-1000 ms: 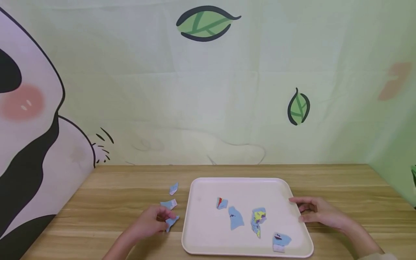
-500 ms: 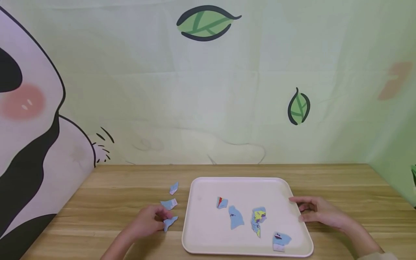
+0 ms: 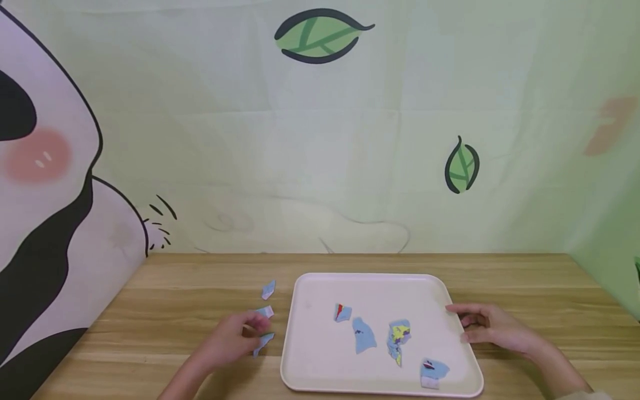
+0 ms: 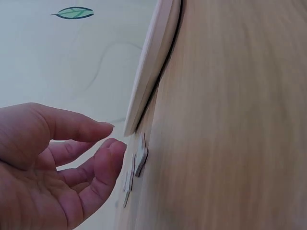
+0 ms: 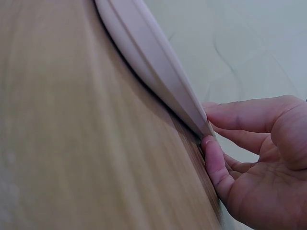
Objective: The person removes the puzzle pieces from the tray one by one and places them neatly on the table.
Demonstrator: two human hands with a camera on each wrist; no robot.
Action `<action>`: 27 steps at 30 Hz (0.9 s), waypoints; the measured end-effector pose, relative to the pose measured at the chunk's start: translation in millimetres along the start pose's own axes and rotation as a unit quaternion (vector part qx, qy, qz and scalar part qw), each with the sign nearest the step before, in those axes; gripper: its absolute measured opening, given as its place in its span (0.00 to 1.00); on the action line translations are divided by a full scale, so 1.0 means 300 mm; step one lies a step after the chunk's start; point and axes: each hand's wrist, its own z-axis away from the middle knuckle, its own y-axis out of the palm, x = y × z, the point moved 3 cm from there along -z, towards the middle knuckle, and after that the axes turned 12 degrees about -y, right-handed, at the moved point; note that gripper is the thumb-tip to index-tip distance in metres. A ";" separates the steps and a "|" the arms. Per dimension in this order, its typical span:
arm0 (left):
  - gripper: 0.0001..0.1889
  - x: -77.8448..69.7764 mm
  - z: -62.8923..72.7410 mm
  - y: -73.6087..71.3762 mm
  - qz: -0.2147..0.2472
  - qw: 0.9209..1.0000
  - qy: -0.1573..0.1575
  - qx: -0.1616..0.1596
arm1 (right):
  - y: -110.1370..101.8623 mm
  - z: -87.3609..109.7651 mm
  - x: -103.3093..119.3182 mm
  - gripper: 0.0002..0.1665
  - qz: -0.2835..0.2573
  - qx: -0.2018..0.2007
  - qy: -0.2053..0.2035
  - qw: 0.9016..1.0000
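My left hand (image 3: 235, 336) hovers at the left of the tray, fingers loosely bent and thumb apart from them, with nothing between them in the left wrist view. Beneath its fingertips lies a blue puzzle piece (image 3: 265, 341), and the fingers partly cover a second blue and white piece (image 3: 269, 310). A third piece (image 3: 268, 289) lies farther back on the table. At the other side, my right hand (image 3: 500, 328) holds the right rim of the white tray (image 3: 315, 378); the right wrist view shows fingers on top of the rim and the thumb (image 5: 214, 160) against its outer side.
Several map-printed pieces lie spaced out on the tray: one with red (image 3: 343, 312), a plain blue one (image 3: 364, 335), a yellow and blue one (image 3: 399, 340), and one near the front right (image 3: 434, 373). A printed cloth wall (image 3: 330, 155) closes off the wooden table's back.
The left hand has let go of the nearest loose piece and its fingertips have shifted slightly up over the middle one. The right hand stays at the tray rim.
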 end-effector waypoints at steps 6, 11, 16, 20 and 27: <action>0.18 -0.036 -0.007 0.034 0.035 0.999 0.000 0.003 | 0.000 0.001 -0.002 0.33 -0.009 0.000 -0.004 1.000; 0.17 -0.069 -0.020 0.069 0.050 0.999 0.004 0.008 | 0.000 0.001 -0.003 0.32 -0.006 0.001 -0.009 1.000; 0.17 -0.100 -0.030 0.105 0.059 0.998 0.018 0.020 | -0.001 0.000 -0.003 0.32 -0.005 0.003 -0.013 1.000; 0.17 -0.123 -0.041 0.135 0.060 0.997 0.028 0.030 | -0.001 0.001 -0.004 0.32 -0.008 0.003 -0.014 1.000; 0.17 -0.168 -0.067 0.191 0.036 0.998 0.040 0.039 | 0.000 0.001 -0.007 0.32 -0.012 0.001 -0.007 1.000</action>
